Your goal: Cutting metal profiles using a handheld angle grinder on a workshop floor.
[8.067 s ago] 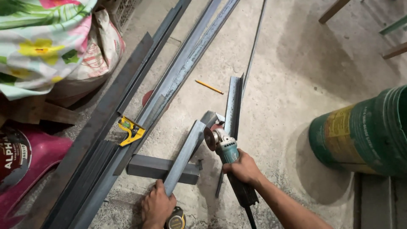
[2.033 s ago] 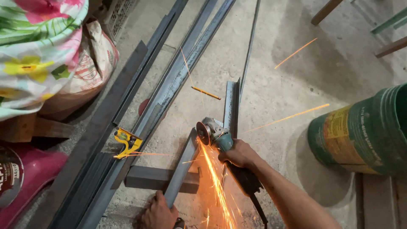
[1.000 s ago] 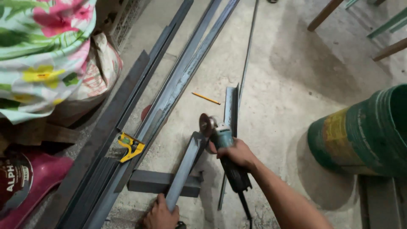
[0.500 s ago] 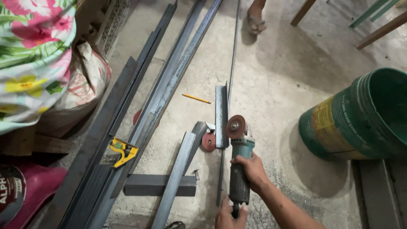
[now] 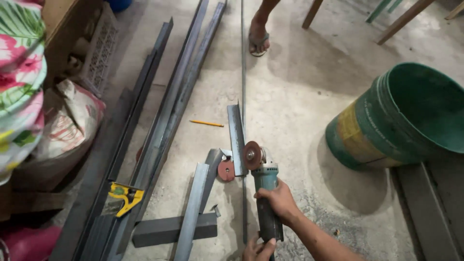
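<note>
My right hand (image 5: 278,202) grips the body of a teal angle grinder (image 5: 262,181), whose reddish disc (image 5: 252,155) is lifted just right of a short steel angle piece (image 5: 237,140). My left hand (image 5: 257,249) holds the grinder's dark rear handle at the bottom edge. A longer steel angle bar (image 5: 195,208) lies on the concrete floor to the left, resting across a flat steel block (image 5: 174,229). A loose red disc (image 5: 225,170) lies between the bar's end and the grinder.
Long steel angle bars (image 5: 174,106) run along the left beside a yellow square tool (image 5: 124,195). A pencil (image 5: 207,123) lies on the floor. A green bucket (image 5: 401,121) tilts at right. Another person's sandalled foot (image 5: 258,36) stands at the top. Sacks (image 5: 63,130) pile up at left.
Sparks have stopped and the grinder has been lifted off the bar and drawn back to the right. My left hand has left the bar for the grinder's rear handle.
</note>
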